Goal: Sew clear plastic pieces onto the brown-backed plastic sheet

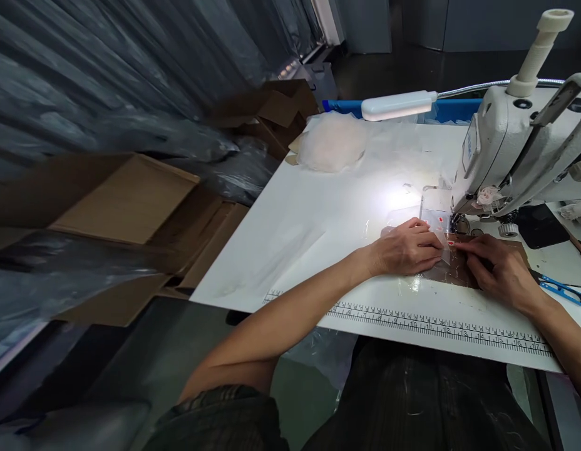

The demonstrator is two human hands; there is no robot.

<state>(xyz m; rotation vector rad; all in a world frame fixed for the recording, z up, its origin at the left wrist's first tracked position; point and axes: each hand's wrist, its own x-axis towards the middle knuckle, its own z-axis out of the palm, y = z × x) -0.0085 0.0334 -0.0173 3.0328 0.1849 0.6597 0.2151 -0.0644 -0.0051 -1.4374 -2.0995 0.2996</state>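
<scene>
My left hand (pixel 407 247) is closed, its bent fingers pressed together on a piece of sheer white fabric (pixel 441 266) in front of the sewing machine (pixel 490 134). Small red marks show on or beneath the fabric near the presser foot (pixel 454 222). My right hand (pixel 499 266) lies on a brown plate (pixel 462 275). Its index finger stretches to a red mark by the fabric's edge, with the thumb held apart. Whether that fingertip touches the fabric I cannot tell.
A white table (pixel 347 207) has a printed ruler (pixel 412 322) along its front edge. Blue-handled scissors (pixel 563 289) lie at the right. A pile of pale sheer pieces (pixel 335 141) sits at the back, beside a white lamp (pixel 398 105). Cardboard boxes (pixel 126 197) stand left.
</scene>
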